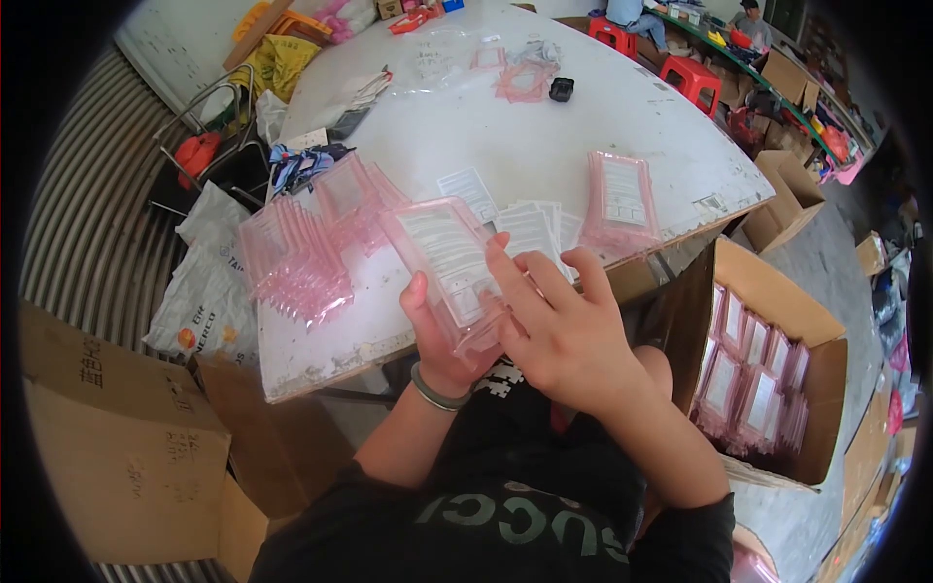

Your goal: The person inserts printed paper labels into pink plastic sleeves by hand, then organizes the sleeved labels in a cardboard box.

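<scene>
My left hand (442, 355) is wrapped round the lower end of a pink clear plastic blister tray (418, 228), tilted up in front of me over the table edge. A printed white card (449, 255) lies inside the tray. My right hand (569, 325) is over the tray's right side, fingers spread and bent, index fingertip right at the card. Behind the tray, loose printed cards (525, 231) lie fanned on the table. To the left are stacked pink trays (292, 257), and a pile of trays with cards (622, 199) sits to the right.
An open carton (826, 408) at the right holds rows of carded pink trays. More cardboard (126, 428) stands at the lower left. On the white table (408, 126) are a small black object (561, 89) and plastic bags. Red stools (692, 83) and other people are at the back right.
</scene>
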`<control>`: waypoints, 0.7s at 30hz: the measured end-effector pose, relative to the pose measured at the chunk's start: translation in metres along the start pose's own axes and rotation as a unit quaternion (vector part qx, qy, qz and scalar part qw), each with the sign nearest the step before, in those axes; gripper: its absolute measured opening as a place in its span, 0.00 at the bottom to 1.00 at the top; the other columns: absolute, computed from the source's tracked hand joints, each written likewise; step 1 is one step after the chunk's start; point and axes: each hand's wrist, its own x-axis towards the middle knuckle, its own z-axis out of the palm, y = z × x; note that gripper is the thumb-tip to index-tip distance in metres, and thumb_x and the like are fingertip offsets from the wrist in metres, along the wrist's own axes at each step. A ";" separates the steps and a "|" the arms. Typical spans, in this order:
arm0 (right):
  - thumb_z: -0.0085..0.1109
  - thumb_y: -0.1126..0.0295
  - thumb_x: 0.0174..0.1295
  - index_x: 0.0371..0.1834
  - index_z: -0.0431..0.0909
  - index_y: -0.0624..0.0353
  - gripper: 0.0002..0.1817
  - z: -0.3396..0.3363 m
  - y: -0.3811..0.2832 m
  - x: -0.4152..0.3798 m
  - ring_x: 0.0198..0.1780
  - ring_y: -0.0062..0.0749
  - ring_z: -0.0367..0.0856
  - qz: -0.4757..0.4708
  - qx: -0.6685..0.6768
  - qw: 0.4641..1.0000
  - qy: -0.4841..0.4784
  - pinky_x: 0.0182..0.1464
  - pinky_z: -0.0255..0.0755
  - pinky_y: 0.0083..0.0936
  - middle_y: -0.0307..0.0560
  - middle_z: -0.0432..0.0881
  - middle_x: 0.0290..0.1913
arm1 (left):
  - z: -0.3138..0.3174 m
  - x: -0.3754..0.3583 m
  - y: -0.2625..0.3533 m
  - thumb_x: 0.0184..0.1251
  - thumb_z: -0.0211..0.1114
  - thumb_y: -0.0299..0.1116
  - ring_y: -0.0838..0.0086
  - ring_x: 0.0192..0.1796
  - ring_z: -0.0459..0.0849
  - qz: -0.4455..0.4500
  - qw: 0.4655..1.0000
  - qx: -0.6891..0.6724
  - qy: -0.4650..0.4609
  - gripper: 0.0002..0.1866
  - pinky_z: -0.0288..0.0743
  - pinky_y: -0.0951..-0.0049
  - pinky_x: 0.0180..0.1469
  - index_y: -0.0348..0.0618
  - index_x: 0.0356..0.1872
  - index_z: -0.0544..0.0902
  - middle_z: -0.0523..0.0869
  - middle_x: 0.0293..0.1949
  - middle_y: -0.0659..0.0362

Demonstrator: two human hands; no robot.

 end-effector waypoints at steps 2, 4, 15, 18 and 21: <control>0.62 0.70 0.50 0.30 0.83 0.68 0.11 -0.005 0.000 0.000 0.57 0.53 0.77 0.003 0.040 0.999 -0.007 0.56 0.71 0.52 0.64 0.80 0.60 | -0.002 -0.001 0.003 0.66 0.46 0.70 0.53 0.70 0.73 0.014 1.000 -0.019 -0.002 0.51 0.72 0.52 0.69 0.37 0.78 0.56 0.71 0.71 0.46; 0.62 0.69 0.49 0.28 0.83 0.67 0.10 -0.010 -0.003 -0.002 0.56 0.52 0.77 0.001 0.023 1.000 -0.001 0.55 0.71 0.52 0.64 0.81 0.59 | -0.005 -0.001 0.003 0.66 0.46 0.70 0.53 0.72 0.71 0.018 1.000 -0.025 -0.006 0.52 0.71 0.51 0.70 0.37 0.79 0.54 0.69 0.72 0.48; 0.62 0.68 0.47 0.27 0.82 0.67 0.11 0.016 -0.004 -0.004 0.49 0.50 0.79 -0.066 0.000 0.994 0.083 0.50 0.72 0.47 0.63 0.83 0.53 | -0.015 0.001 -0.004 0.63 0.51 0.72 0.44 0.71 0.71 0.013 0.986 -0.099 -0.133 0.55 0.62 0.40 0.75 0.46 0.82 0.44 0.56 0.79 0.43; 0.62 0.69 0.46 0.27 0.82 0.66 0.10 0.014 -0.007 -0.003 0.48 0.49 0.79 -0.056 -0.009 0.995 0.077 0.49 0.71 0.46 0.62 0.83 0.54 | -0.015 0.002 -0.002 0.62 0.51 0.72 0.45 0.72 0.69 0.019 0.988 -0.074 -0.132 0.56 0.62 0.40 0.75 0.47 0.82 0.44 0.55 0.80 0.44; 0.62 0.69 0.47 0.26 0.81 0.66 0.09 0.013 -0.006 0.000 0.48 0.48 0.80 -0.027 -0.053 0.996 0.059 0.49 0.71 0.44 0.60 0.83 0.55 | -0.019 -0.001 -0.005 0.61 0.52 0.74 0.45 0.73 0.68 0.040 0.999 0.018 -0.001 0.57 0.61 0.40 0.76 0.47 0.82 0.44 0.54 0.80 0.43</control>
